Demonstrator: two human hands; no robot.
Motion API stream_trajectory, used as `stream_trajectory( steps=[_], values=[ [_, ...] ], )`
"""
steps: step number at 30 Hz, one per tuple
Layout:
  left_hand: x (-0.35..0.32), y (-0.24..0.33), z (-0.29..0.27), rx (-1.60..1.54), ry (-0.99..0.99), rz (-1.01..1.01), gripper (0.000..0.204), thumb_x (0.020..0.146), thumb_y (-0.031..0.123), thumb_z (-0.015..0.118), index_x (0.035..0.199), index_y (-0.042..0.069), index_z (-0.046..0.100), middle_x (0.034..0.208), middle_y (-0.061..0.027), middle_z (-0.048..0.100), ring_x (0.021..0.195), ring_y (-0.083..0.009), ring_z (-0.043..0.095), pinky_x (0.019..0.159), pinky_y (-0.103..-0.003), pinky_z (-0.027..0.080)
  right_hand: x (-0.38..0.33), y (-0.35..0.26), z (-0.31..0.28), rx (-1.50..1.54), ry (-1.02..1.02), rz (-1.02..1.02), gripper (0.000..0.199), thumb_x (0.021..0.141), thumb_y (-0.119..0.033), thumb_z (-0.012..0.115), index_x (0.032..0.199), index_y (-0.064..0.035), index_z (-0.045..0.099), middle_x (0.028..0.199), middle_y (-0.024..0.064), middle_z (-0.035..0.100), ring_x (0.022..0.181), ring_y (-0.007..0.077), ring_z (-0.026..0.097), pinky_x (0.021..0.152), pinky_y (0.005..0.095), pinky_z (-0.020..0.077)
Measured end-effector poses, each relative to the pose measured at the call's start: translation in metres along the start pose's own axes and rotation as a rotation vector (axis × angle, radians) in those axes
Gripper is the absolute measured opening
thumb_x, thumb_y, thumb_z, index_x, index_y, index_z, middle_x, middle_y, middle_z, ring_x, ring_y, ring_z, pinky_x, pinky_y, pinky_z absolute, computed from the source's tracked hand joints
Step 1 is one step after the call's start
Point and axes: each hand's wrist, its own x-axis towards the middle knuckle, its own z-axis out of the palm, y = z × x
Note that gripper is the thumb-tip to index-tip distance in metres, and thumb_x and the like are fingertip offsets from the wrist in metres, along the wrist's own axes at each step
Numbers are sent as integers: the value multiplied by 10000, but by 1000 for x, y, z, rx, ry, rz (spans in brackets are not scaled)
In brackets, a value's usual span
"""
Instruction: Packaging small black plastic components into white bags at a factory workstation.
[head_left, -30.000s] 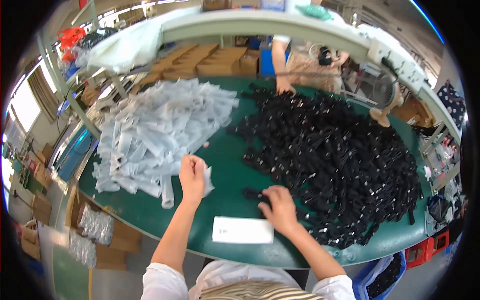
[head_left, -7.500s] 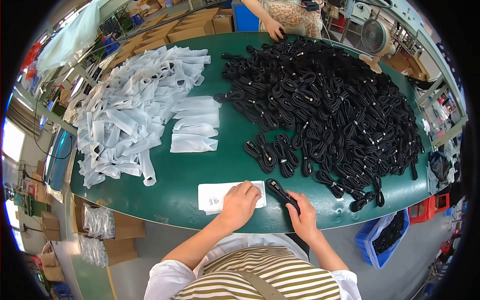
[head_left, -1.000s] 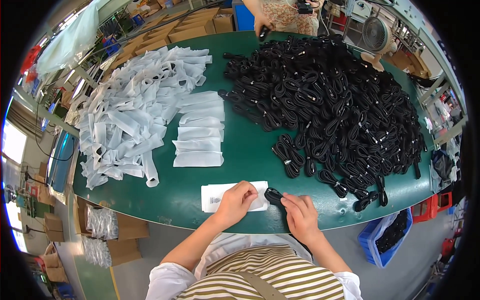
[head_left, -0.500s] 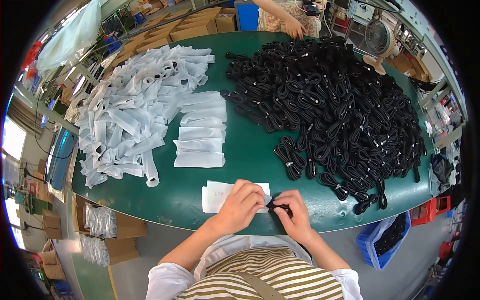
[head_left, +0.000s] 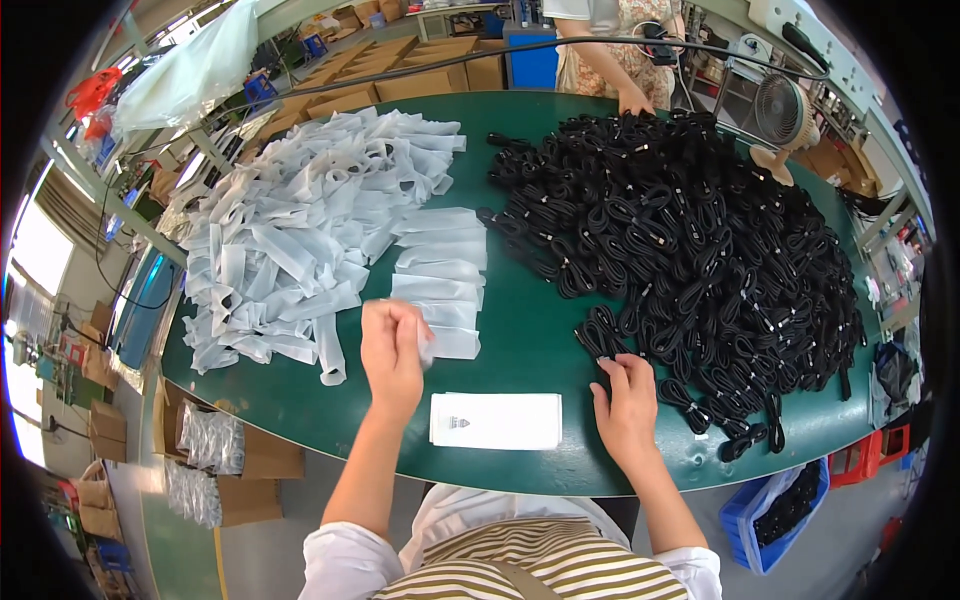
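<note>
My left hand (head_left: 393,362) is raised over the table's left-middle, closed in a loose fist. A whitish translucent bag (head_left: 428,350), smeared by motion and mostly hidden, sticks out from its fingers. My right hand (head_left: 628,408) lies low at the near edge of the cable pile, thumb and fingers apart. Its fingertips are close to a coiled black cable (head_left: 598,335); whether they touch it I cannot tell. Between my hands lies a neat stack of flat white pieces (head_left: 510,422) with a small dark print. Beyond it, overlapping white bags (head_left: 440,288) form a row.
A big heap of white bags (head_left: 290,240) covers the table's left side. Black coiled cables (head_left: 690,240) are heaped on the right. Across the green table (head_left: 530,330) a person's hand (head_left: 634,100) reaches to the cables. A fan (head_left: 782,110) stands far right; a blue crate (head_left: 740,530) is below.
My hands were together over the white stack, pinching a bag and something black. They have parted: the left moved up and left, the right moved right to the cables. The whole view shifted slightly.
</note>
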Motion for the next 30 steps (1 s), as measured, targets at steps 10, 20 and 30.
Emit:
stream_trajectory(
  steps=[10, 20, 30],
  values=[
    [1, -26, 29, 862, -318, 331, 181, 883, 30, 649, 1027, -1, 543, 958, -156, 601, 818, -307, 604, 752, -370, 504, 5, 27, 29, -324, -57, 32, 380, 763, -40, 700, 1132, -33, 607, 971, 148, 526, 930, 337, 542, 769, 429, 476],
    [-101, -34, 76, 815, -630, 211, 159, 800, 25, 715, 916, 42, 608, 878, -100, 575, 784, -297, 589, 700, -356, 503, -25, 19, 6, 452, -124, 439, 316, 845, -52, 657, 1151, 6, 606, 927, 151, 629, 744, 325, 607, 704, 371, 509],
    [-99, -36, 69, 519, -473, -210, 78, 864, -1, 672, 890, 27, 604, 801, -73, 592, 701, -189, 578, 623, -297, 480, -55, -19, -32, 332, -92, 89, 393, 788, -89, 764, 1162, -54, 646, 864, 110, 578, 682, 260, 593, 589, 339, 491]
  ],
)
